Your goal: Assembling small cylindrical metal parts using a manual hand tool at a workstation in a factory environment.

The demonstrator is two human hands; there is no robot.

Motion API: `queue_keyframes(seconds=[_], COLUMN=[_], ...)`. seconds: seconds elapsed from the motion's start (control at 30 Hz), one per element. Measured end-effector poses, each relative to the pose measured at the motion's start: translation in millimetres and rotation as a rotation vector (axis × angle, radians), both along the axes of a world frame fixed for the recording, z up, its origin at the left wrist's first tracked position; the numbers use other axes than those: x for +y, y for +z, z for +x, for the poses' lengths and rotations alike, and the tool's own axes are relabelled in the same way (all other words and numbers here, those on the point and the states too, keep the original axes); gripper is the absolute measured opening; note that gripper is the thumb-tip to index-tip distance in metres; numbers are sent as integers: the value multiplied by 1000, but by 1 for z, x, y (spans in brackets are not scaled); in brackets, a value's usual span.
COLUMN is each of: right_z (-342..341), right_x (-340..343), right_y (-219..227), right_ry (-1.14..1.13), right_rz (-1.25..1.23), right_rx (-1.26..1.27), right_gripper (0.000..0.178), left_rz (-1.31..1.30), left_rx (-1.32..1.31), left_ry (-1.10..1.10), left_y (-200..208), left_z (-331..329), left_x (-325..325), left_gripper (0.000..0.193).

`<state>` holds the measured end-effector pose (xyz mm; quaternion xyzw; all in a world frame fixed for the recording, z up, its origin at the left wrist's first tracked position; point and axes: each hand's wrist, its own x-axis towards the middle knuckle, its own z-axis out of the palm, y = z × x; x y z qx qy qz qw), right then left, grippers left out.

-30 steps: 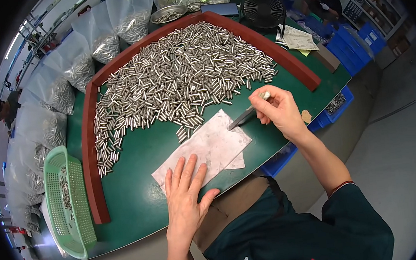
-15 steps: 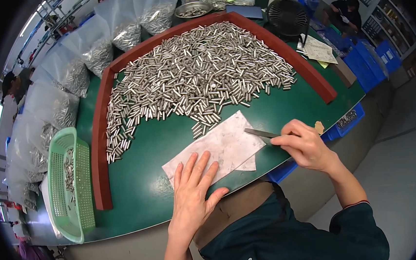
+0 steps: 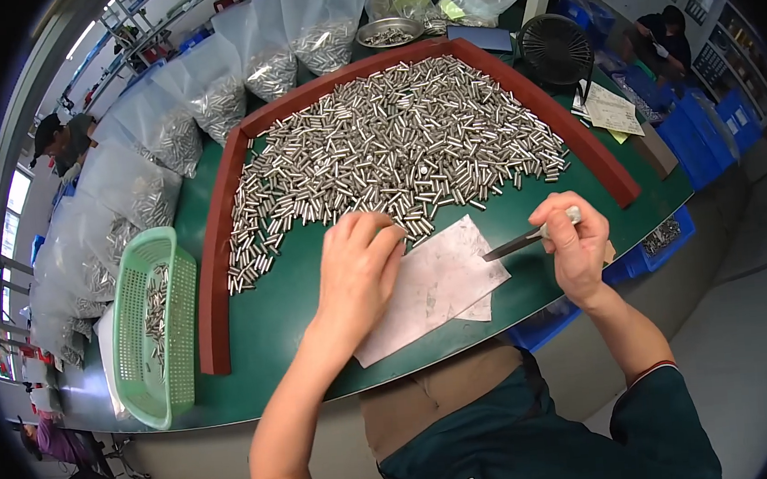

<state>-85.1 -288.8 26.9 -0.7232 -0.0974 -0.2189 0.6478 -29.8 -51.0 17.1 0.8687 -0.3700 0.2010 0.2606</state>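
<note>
My right hand [image 3: 575, 247] is closed around the pale handle of a flat-bladed metal tool [image 3: 515, 245], whose tip points left over a smudged whitish sheet [image 3: 436, 280]. The exact kind of tool does not show clearly. At the near edge of a wide heap of short silvery metal pins [image 3: 376, 141], my left hand [image 3: 360, 264] is bent, fingers drawn together and pointing down. Its back hides the fingertips and whatever may be between them. The sheet lies on the green tabletop [image 3: 290, 314], close to the front edge, with a second piece [image 3: 476, 310] showing from under it.
A dark red raised border [image 3: 217, 280] frames the heap. On the left stands a green basket [image 3: 188, 295] with some pins, beside several clear bags [image 3: 173, 134] of pins. A metal bowl [image 3: 390, 32], a black fan [image 3: 556, 50] and blue bins [image 3: 694, 120] stand farther off.
My left hand has risen off the sheet and moved forward to the edge of the heap, its spread fingers now bent together. The tool has turned in my right hand, showing its pale handle.
</note>
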Motion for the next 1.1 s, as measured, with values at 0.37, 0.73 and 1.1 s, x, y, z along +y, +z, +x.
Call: queue_keyframes(seconds=[0.37,0.73,1.1], right_z=[-7,-18,-26], right_x=[19,8,6], right_y=[-13,-21,-26], right_ry=[49,-26,-48], right_rz=[-462,-403,-445], right_rx=[-227,-180,-263], right_gripper=[13,15,17], left_rz=[352,284,302], left_rx=[75,105,43], left_ry=[-260,-6,104], left_y=[-10,-16,-9], left_z=[51,58,55], left_x=[-22,33,3], left_gripper=[16,19,38])
